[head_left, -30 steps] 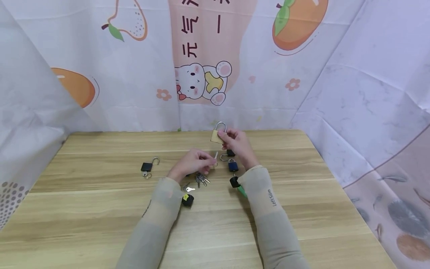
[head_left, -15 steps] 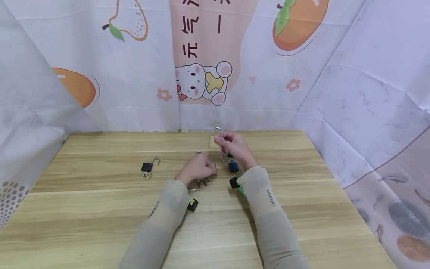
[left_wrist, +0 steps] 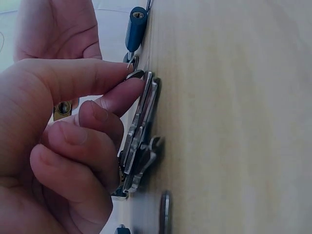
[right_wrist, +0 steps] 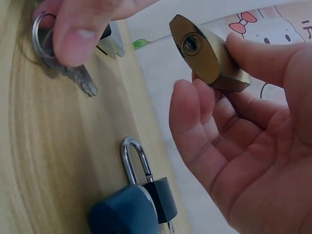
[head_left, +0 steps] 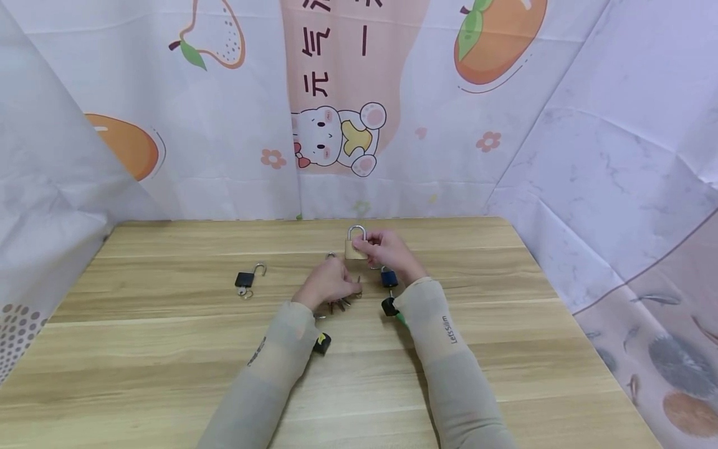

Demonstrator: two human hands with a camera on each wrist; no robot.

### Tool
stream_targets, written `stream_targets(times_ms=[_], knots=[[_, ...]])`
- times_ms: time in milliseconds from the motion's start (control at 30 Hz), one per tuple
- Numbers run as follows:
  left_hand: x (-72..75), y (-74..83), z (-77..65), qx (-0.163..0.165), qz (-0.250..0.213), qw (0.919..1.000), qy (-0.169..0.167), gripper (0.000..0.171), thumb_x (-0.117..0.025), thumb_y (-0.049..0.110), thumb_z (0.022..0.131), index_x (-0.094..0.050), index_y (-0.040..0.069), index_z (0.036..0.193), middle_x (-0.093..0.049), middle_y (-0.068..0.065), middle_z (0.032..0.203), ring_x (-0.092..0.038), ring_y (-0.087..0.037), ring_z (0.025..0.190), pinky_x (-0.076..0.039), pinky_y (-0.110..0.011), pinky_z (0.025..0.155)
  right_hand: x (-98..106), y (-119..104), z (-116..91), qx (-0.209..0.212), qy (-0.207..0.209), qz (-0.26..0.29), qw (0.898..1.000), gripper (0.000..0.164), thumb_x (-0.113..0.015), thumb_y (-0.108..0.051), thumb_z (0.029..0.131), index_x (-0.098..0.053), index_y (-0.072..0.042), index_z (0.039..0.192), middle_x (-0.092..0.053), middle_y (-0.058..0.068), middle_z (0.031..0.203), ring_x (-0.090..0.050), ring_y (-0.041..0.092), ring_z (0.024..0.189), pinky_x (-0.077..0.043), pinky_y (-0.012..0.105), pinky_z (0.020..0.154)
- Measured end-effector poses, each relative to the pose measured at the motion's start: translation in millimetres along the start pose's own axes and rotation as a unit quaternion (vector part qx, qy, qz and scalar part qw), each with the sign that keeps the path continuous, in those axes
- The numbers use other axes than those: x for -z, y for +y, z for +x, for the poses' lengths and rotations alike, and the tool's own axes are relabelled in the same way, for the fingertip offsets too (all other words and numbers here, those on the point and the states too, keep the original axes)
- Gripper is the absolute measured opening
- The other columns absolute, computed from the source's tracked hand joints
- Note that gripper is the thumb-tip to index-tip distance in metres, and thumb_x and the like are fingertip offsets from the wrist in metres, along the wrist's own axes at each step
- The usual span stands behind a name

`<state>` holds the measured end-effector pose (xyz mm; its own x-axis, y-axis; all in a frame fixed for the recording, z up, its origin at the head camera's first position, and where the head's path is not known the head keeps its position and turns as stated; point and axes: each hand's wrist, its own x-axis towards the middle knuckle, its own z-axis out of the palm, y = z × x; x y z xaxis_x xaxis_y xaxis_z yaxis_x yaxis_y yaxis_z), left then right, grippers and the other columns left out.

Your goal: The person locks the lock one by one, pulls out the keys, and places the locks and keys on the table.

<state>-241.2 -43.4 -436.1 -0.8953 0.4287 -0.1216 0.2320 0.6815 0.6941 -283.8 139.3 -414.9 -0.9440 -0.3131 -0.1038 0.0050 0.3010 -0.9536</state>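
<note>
My right hand (head_left: 392, 252) holds a brass padlock (head_left: 356, 249) upright above the table, its shackle on top. In the right wrist view, the keyhole end of the brass padlock (right_wrist: 207, 53) shows between thumb and fingers. Low over the table, my left hand (head_left: 328, 280) pinches a small silver key (right_wrist: 82, 79) with a ring on it between thumb and index finger. A bunch of keys (left_wrist: 141, 131) lies under and beside the left fingers, partly hidden by them.
Near the right wrist are a blue padlock (head_left: 389, 279) and a black padlock (head_left: 389, 306) with something green. An opened black padlock (head_left: 244, 280) with keys sits at left. Another black padlock (head_left: 322, 343) with a yellow mark lies beside the left forearm.
My left hand has gone down to the table with the key, over the bunch of keys. The right hand has lowered the brass padlock and brought it slightly left.
</note>
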Motion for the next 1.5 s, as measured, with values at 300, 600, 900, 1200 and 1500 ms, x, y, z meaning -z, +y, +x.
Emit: stream_targets(times_ms=[300,600,900,1200,1500], knots=[[3.0,1.6,-2.5,0.009,0.004,1.0000,-0.001,0.058,-0.077,0.032,0.089,-0.044,0.019,0.043,-0.034,0.011,0.040,-0.029,-0.004,0.038,-0.020,-0.022,0.039,-1,4,1,-0.019,-0.006,-0.022,1.000,0.027,-0.070,-0.029,0.099,-0.070,-0.004,0.109,-0.058,0.004,0.081,-0.059,0.017,0.065,-0.058,0.035,0.067],[16.5,-7.2,-2.1,0.072,-0.160,0.9805,0.087,0.017,-0.076,0.017,0.092,-0.075,0.001,0.086,-0.068,-0.006,0.067,-0.060,-0.015,0.050,-0.051,-0.024,0.047,-2,6,2,-0.030,-0.013,-0.044,0.998,0.025,-0.067,-0.027,0.101,-0.070,-0.004,0.111,-0.062,0.006,0.088,-0.060,0.020,0.070,-0.058,0.037,0.072],[21.5,-6.1,-0.1,0.051,-0.221,0.9700,0.088,0.037,-0.073,0.003,0.090,-0.066,-0.006,0.125,-0.072,-0.018,0.114,-0.071,-0.027,0.104,-0.058,-0.031,0.086,-1,11,4,-0.043,-0.033,-0.076,0.996,0.022,-0.065,-0.026,0.102,-0.070,-0.004,0.103,-0.059,0.005,0.080,-0.059,0.018,0.072,-0.055,0.031,0.067],[17.7,-7.5,1.7,0.038,-0.191,0.9785,0.067,0.039,-0.072,0.003,0.090,-0.065,-0.006,0.127,-0.072,-0.016,0.113,-0.069,-0.024,0.101,-0.058,-0.030,0.085,-1,11,2,-0.066,-0.038,-0.102,0.992,0.021,-0.065,-0.020,0.102,-0.072,-0.001,0.108,-0.066,0.006,0.082,-0.062,0.016,0.070,-0.049,0.027,0.062],[17.2,-9.1,2.4,0.036,-0.183,0.9805,0.063,0.034,-0.071,0.005,0.091,-0.068,-0.005,0.123,-0.073,-0.015,0.111,-0.069,-0.024,0.102,-0.057,-0.030,0.085,-4,9,2,-0.080,-0.017,-0.124,0.989,0.029,-0.065,-0.012,0.101,-0.066,0.005,0.124,-0.072,0.014,0.096,-0.067,0.016,0.075,-0.059,0.029,0.069]])
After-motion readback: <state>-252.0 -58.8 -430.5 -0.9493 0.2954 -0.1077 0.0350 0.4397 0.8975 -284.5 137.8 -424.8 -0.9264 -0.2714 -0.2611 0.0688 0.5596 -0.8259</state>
